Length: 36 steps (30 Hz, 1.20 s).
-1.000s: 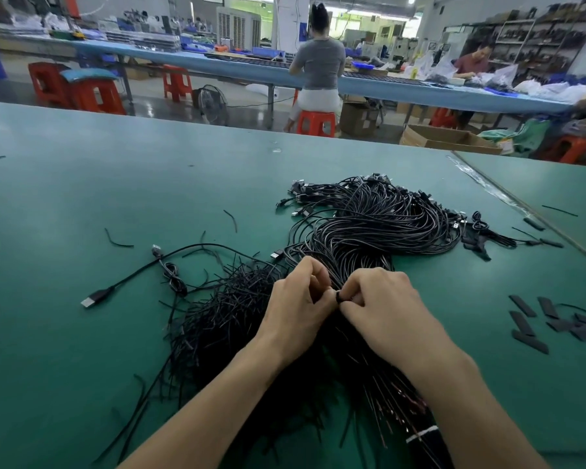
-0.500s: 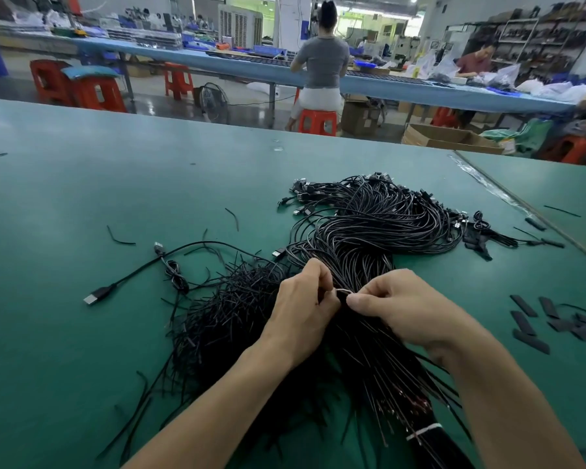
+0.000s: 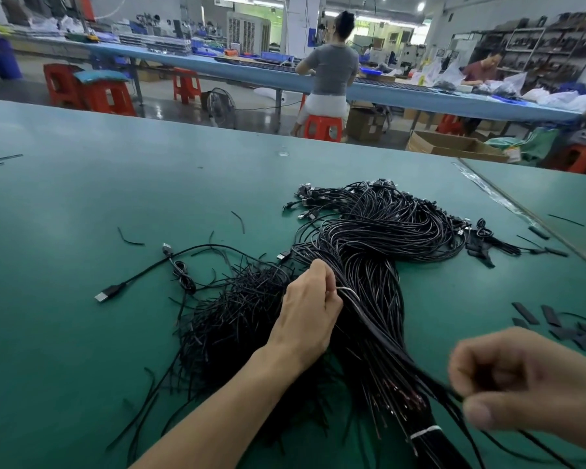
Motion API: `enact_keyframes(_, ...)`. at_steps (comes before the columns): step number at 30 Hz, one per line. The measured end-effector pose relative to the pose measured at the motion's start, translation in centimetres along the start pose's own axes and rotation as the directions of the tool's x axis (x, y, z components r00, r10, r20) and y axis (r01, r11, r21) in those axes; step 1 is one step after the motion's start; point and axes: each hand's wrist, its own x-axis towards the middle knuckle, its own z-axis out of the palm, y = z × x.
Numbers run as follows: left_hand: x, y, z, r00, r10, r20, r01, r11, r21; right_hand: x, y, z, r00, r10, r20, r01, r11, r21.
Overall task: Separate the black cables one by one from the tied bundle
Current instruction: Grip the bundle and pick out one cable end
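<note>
Pinching one black cable [image 3: 416, 363] between the thumb and curled fingers [image 3: 471, 374], as far as the blur lets me tell, the right hand [image 3: 521, 377] has drawn away from the spot beside the left hand where it worked half a second ago, toward the near right. The left hand [image 3: 307, 313] stays put, gripping the tied bundle [image 3: 369, 238] at its white tie [image 3: 347, 292] mid-way across the green table [image 3: 82, 333]. One strand seems to be sliding free; most of the bundle remains.
</note>
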Motion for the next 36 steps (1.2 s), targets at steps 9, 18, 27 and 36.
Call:
enact_keyframes(9,-0.2,-0.3,0.1,0.996,0.086,-0.009,-0.087,0.996,-0.018,8.8,-2.2,3.4,0.861,0.164,-0.481,-0.388,0.824,-0.412)
enact_keyframes(18,-0.2,-0.6,0.4,0.999,0.049,-0.008,-0.049,0.998,-0.046,11.2,-0.3,3.3,0.817,0.118,-0.564,-0.372,0.856,-0.359)
enact_keyframes(27,-0.4,-0.4,0.6,1.0,0.026,0.012,-0.026,0.999,-0.027,5.9,-0.8,2.7,0.984,-0.058,-0.169,0.07,0.996,0.064)
enact_keyframes(36,-0.4,-1.0,0.7,0.999,0.034,0.007,-0.033,0.998,-0.044,2.3,0.0,0.6,0.982,0.173,-0.076,-0.187,0.947,-0.262)
